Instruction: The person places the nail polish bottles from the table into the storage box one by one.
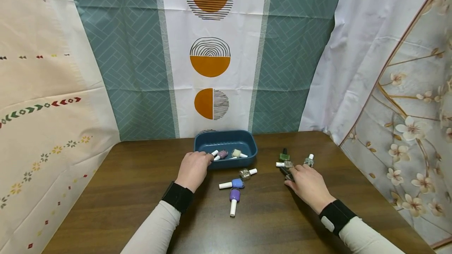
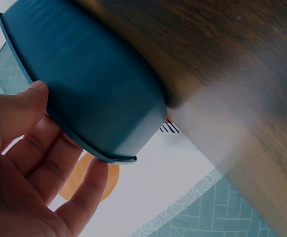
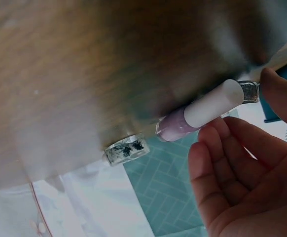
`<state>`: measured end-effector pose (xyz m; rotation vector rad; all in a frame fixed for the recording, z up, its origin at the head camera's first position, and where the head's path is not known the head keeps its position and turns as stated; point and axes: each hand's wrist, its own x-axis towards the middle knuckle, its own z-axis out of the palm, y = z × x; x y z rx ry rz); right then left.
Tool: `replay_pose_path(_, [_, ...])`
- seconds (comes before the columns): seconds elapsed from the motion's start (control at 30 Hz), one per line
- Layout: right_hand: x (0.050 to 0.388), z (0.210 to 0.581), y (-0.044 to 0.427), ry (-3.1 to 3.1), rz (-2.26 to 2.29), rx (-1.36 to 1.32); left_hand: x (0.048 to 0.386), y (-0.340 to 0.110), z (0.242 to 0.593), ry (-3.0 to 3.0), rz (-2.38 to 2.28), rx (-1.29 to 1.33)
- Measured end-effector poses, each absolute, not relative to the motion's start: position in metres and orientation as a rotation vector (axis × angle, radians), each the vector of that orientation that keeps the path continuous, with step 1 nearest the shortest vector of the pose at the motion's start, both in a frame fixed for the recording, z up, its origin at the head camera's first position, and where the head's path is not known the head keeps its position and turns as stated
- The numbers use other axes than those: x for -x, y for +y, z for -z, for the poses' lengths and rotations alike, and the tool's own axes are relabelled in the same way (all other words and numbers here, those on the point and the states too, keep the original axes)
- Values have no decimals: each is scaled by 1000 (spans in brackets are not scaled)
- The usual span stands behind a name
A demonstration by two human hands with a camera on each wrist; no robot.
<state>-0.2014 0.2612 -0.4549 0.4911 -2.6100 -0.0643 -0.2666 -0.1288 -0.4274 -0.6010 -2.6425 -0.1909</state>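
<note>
My left hand (image 1: 194,169) grips the near left rim of a dark blue bin (image 1: 233,163). In the left wrist view its thumb presses the bin's outer wall, fingers at the rim. Several nail polish bottles lie inside. My right hand (image 1: 308,185) is low over a group of bottles on the right, fingers loosely bent. A black-capped bottle (image 1: 284,172) lies by its fingertips, partly covered. In the right wrist view a lilac nail polish bottle (image 3: 175,124) with a white cap lies by the fingers, and a dark glittery bottle (image 3: 250,92) near the thumb; I cannot tell whether they touch.
A glitter bottle (image 1: 245,174), a blue bottle (image 1: 237,183) and a purple bottle (image 1: 234,195) lie in front of the bin. A green bottle (image 1: 284,156) and a speckled bottle (image 1: 308,162) stand beyond my right hand. Hanging cloths (image 1: 293,69) border the wooden table (image 1: 123,191).
</note>
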Motion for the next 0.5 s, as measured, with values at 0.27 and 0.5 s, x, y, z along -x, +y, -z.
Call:
replay_pose_path(0.27, [202,456,259,-2606,77,-505,267,-129,429,-2638,194,600])
replay_pose_path(0.5, [203,457,258,-2611,64,-522,267,-129,428,-2640,191,600])
